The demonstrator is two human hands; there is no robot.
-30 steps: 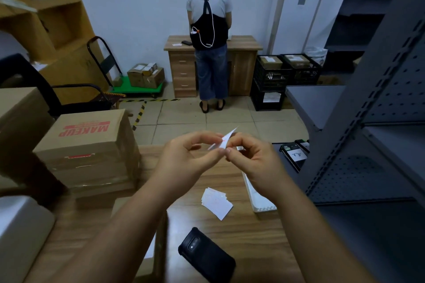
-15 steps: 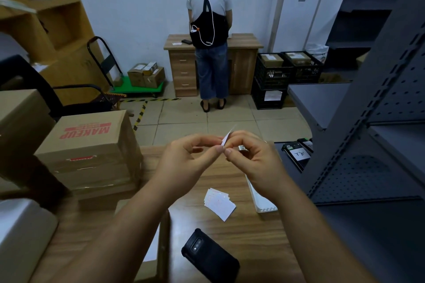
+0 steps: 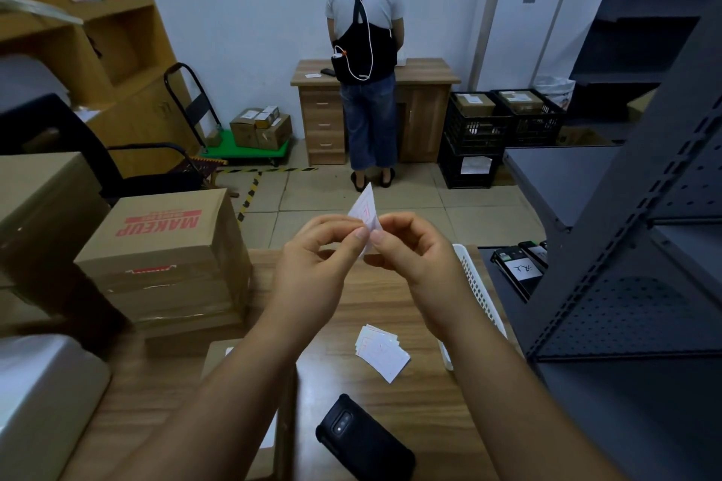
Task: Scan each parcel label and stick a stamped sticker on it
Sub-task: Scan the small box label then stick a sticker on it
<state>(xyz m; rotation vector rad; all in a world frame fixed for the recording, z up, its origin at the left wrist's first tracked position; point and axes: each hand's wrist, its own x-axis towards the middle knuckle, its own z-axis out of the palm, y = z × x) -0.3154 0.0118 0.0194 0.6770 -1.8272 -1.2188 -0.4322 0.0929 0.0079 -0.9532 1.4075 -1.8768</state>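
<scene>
Above the wooden table (image 3: 390, 414), my left hand (image 3: 312, 266) and my right hand (image 3: 414, 258) meet at chest height and together pinch a small white sticker (image 3: 365, 209) with red stamp marks, its free corner pointing up. A small stack of similar stamped stickers (image 3: 381, 351) lies on the table below my hands. A black handheld scanner (image 3: 363, 441) lies face down near the table's front edge. A small parcel (image 3: 222, 353) sits under my left forearm, mostly hidden.
A brown carton printed MAKEUP (image 3: 164, 250) stands at the table's left, with a larger box (image 3: 39, 207) beside it. A white slotted basket (image 3: 476, 293) lies at the right. Dark metal shelving (image 3: 625, 266) fills the right side. A person (image 3: 365, 62) stands at a far desk.
The sticker has turned between my fingertips, so its flat stamped face now shows and stands taller. Both hands have stayed together in about the same place.
</scene>
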